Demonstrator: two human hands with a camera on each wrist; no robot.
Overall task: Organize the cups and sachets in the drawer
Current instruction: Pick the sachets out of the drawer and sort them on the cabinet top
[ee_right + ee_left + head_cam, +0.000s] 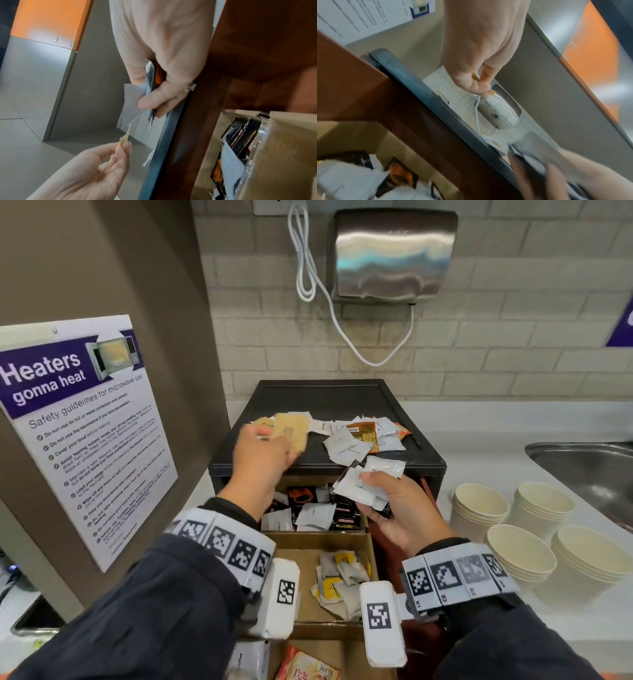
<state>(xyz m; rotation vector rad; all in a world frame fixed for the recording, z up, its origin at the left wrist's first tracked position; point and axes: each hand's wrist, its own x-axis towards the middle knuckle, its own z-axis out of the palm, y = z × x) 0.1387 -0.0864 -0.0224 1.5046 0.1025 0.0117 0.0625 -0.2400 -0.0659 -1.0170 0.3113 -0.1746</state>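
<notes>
My left hand [263,453] is raised over the left part of the black cabinet top [329,398] and pinches brown paper sachets [291,431] between thumb and fingers. My right hand [387,501] hovers over the open drawer and grips a bundle of white sachets [363,486] with a dark one among them. More white and orange sachets [359,436] lie scattered on the cabinet top. The drawer's far compartment [315,511] holds black and white sachets. Its middle cardboard compartment [342,583] holds grey and yellow ones. The right wrist view shows my left fingertips [122,147] pinching a thin brown sachet edge.
Stacks of cream paper cups [513,529] stand on the white counter to the right of the drawer, with a steel sink [589,467] behind them. A hand dryer [394,254] and its white cable hang on the brick wall. A microwave safety poster [78,433] covers the left panel.
</notes>
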